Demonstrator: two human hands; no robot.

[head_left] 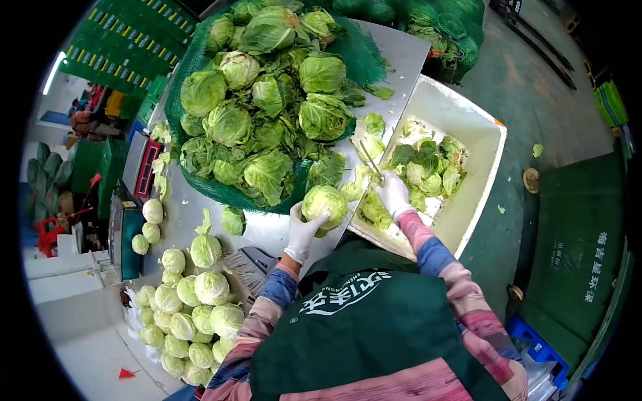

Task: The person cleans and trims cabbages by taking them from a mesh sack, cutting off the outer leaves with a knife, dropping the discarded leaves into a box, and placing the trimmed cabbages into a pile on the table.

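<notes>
Gloved in white, my left hand point(304, 232) grips a pale green cabbage point(326, 204) at the near edge of the metal table. My right hand point(393, 192), also gloved, is closed around a knife point(368, 155), its thin blade angled up and to the left. That hand is over the left side of a white bin point(491, 157) containing loose leaves point(431, 167). Just beyond the held cabbage, a heap of leafy cabbages point(267, 93) rests on an opened green mesh bag point(184, 60). Loose leaves point(366, 134) lie between the heap and the bin.
Pale trimmed cabbages point(190, 314) are piled at the table's lower left, with a brush point(244, 271) beside them. A scale point(144, 164) stands at the left edge. Full mesh bags point(445, 33) sit beyond the table. A large green bin point(575, 254) is on the right.
</notes>
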